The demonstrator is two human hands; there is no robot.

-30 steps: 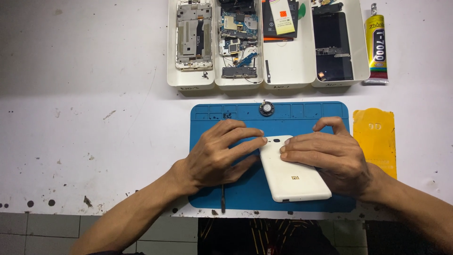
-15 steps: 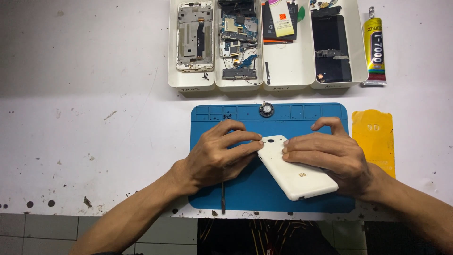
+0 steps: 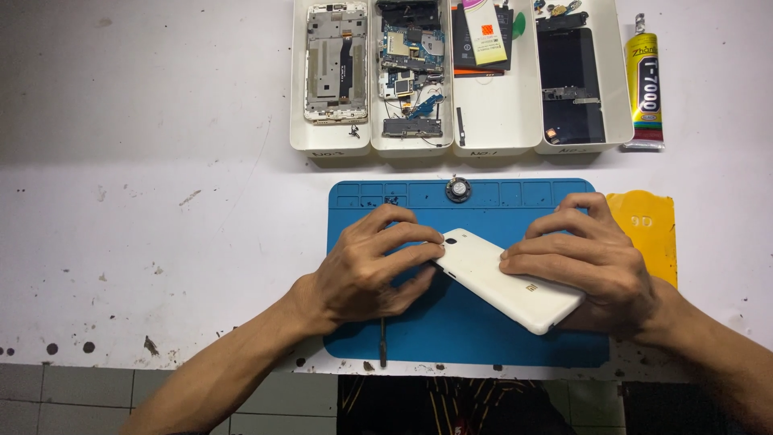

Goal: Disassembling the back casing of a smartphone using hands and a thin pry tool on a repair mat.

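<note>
Head view: both hands hold a white phone (image 3: 507,280) lying slantwise over the blue mat (image 3: 419,322). The left hand (image 3: 366,270) pinches its far-left corner; the right hand (image 3: 592,262) clasps its right side. Four trays (image 3: 330,137) stand far on the table (image 3: 145,161).

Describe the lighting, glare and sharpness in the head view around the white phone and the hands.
Head view: even overhead light, soft shadows under the left hand and right hand; the white phone looks bright with little surface detail; the blue mat shows no glare; the trays are sharp, and nothing is noticeably blurred.
</note>
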